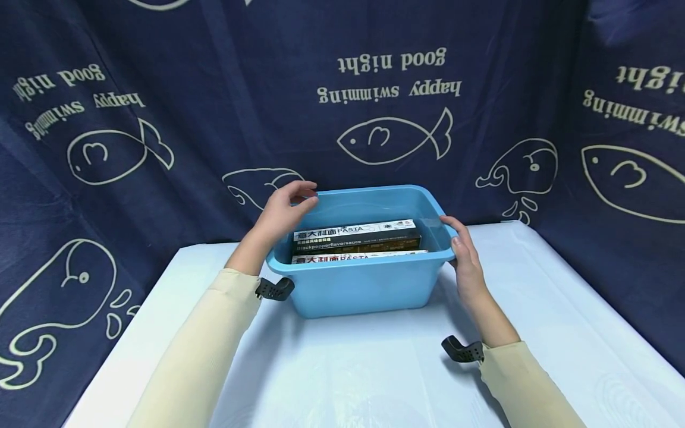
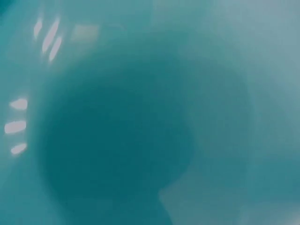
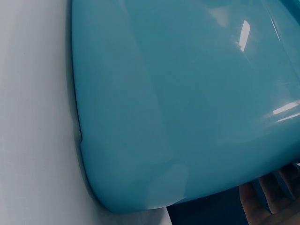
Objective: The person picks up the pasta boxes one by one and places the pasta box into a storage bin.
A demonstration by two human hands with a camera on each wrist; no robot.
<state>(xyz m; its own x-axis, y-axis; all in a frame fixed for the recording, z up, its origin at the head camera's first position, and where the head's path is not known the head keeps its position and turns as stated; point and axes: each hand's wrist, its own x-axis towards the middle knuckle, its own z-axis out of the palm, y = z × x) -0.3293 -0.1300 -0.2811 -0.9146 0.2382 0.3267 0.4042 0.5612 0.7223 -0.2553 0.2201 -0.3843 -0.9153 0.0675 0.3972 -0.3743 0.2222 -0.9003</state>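
Note:
A light blue plastic bin (image 1: 364,288) stands upright on the white table. Two pasta boxes lie inside it: a dark box (image 1: 358,238) with a white top edge, and a second box (image 1: 369,256) partly hidden by the front rim. My left hand (image 1: 283,211) is at the bin's back left corner, fingers bent loosely with a gap to the thumb. My right hand (image 1: 465,255) holds the right rim, thumb and forefinger at the edge. In the right wrist view, its fingers (image 3: 255,204) show beside the bin's wall. The left wrist view is filled by blurred blue plastic.
The white table (image 1: 342,368) extends in front of the bin and to both sides. A dark blue curtain (image 1: 267,89) with fish and whale outlines hangs close behind the bin and along both sides. Black straps with small cameras sit at both wrists.

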